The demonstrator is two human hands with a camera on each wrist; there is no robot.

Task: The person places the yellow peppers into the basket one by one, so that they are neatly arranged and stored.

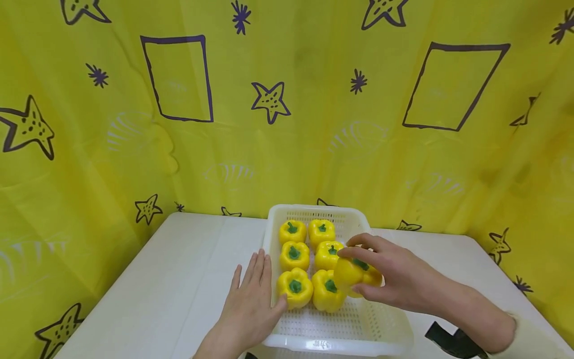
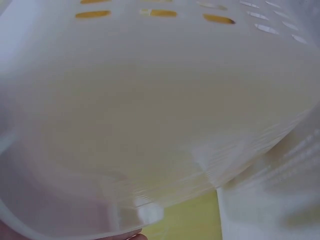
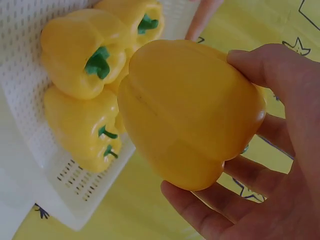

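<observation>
A yellow bell pepper (image 1: 352, 273) with a green stem is held by my right hand (image 1: 390, 267) over the right side of a white plastic basket (image 1: 338, 344). In the right wrist view the fingers and thumb curve round this pepper (image 3: 190, 112). Several more yellow bell peppers (image 1: 294, 288) stand in two columns in the basket, stems up. My left hand (image 1: 251, 301) lies along the basket's left side, fingers straight and the thumb at the rim by the nearest left pepper. The left wrist view is mostly filled by the basket's wall (image 2: 150, 100), with fingertips at its lower edge.
The basket stands on a white table (image 1: 188, 289). Behind and at both sides hangs a yellow curtain (image 1: 305, 144) with dark star drawings. A black strap-like thing (image 1: 453, 341) shows below my right wrist.
</observation>
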